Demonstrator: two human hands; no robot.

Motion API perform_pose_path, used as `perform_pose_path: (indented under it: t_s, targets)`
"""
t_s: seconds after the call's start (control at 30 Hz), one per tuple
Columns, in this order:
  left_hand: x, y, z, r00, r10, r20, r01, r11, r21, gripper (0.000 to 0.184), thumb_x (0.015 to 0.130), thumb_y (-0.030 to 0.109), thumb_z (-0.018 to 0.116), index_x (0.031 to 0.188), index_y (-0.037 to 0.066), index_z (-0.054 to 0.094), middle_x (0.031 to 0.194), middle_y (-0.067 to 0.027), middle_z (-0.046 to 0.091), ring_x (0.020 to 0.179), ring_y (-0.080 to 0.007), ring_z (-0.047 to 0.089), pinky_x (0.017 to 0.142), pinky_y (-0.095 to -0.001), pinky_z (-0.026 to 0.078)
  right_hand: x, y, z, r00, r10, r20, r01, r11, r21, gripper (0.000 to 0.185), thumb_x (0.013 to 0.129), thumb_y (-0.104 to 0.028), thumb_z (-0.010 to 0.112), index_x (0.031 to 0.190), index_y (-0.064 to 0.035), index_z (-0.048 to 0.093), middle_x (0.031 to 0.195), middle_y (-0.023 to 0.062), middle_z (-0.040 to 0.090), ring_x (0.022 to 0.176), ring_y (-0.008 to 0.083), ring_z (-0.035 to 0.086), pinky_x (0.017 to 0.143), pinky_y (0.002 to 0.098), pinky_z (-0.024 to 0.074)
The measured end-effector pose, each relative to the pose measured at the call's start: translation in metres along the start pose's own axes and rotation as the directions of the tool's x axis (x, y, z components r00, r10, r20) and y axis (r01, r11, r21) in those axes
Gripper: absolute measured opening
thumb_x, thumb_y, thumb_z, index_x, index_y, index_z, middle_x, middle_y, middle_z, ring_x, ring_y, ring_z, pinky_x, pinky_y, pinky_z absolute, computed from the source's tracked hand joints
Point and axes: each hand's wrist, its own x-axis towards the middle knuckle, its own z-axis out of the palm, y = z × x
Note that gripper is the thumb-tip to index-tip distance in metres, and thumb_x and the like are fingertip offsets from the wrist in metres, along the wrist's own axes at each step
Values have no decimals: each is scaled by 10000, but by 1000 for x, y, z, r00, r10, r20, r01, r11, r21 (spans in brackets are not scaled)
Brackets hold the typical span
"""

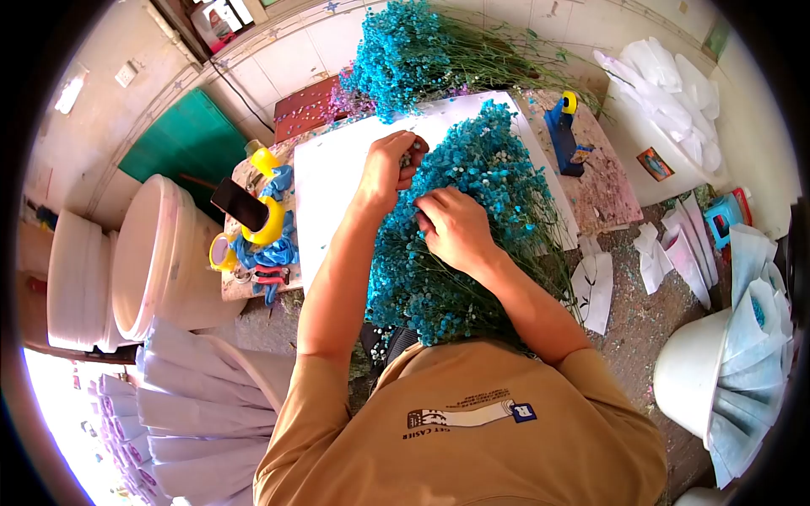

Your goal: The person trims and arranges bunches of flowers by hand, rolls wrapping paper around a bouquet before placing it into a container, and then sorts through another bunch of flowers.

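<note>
A large bunch of blue-dyed baby's breath (481, 152) lies across the white sheet (337, 181) and down against my shirt, its thin green stems toward the right. My left hand (392, 169) is raised at the bunch's upper left edge, fingers curled closed. Small pale bits show between those fingers, too small to name. Lower and to the right, my right hand (456, 221) rests on the blossoms with its fingers bent together among the sprigs. Its fingertips are partly hidden.
More blue baby's breath (401, 55) lies at the back. A blue tape dispenser (565, 139) stands right; a phone (239, 202), tape rolls and red-handled pruners (268, 275) sit left. White buckets (152, 253) and paper-wrapped bunches (202, 413) flank the table.
</note>
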Motion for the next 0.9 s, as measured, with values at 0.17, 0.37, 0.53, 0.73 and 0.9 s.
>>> perform_pose_path:
  t_s: [0.17,0.37,0.53,0.73,0.9]
  targets:
    - [0,-17,16,901,375,219,-432,715,549,236,801,211,739,918,8,708,692,-65,609,600,-162,567,569,-322,469,-5,1,9,1000,-16,-10,16,999,-52,176,800,-85,708,957,-58,633,908,99,633,844,299,616,719,427,522]
    - [7,-33,18,900,414,135,-414,717,561,184,810,141,730,920,-6,711,748,-129,686,675,-206,646,662,-344,521,-9,2,-1,1000,-23,0,23,999,-45,206,785,-77,710,971,-58,623,909,102,612,843,300,594,713,427,485]
    - [1,-32,19,880,433,196,-455,648,610,178,814,139,725,907,-11,709,749,-131,674,666,-190,618,649,-346,507,-9,-8,-11,1000,-16,1,16,1000,-4,106,797,-145,670,887,-108,626,885,97,600,850,311,585,755,463,457]
    - [2,-31,15,902,421,98,-419,796,437,144,827,113,712,899,-11,700,745,-62,629,665,-157,580,603,-316,476,-10,-9,-40,983,-112,-143,134,979,155,223,770,-42,724,988,-60,680,1026,89,654,935,274,615,815,413,468]
    - [-22,8,17,994,19,108,34,880,-474,99,939,136,600,962,48,560,689,11,490,532,-70,368,432,-234,245,-4,20,-92,929,38,-369,40,978,202,87,857,-23,672,935,-52,693,936,92,709,856,261,666,776,362,500]
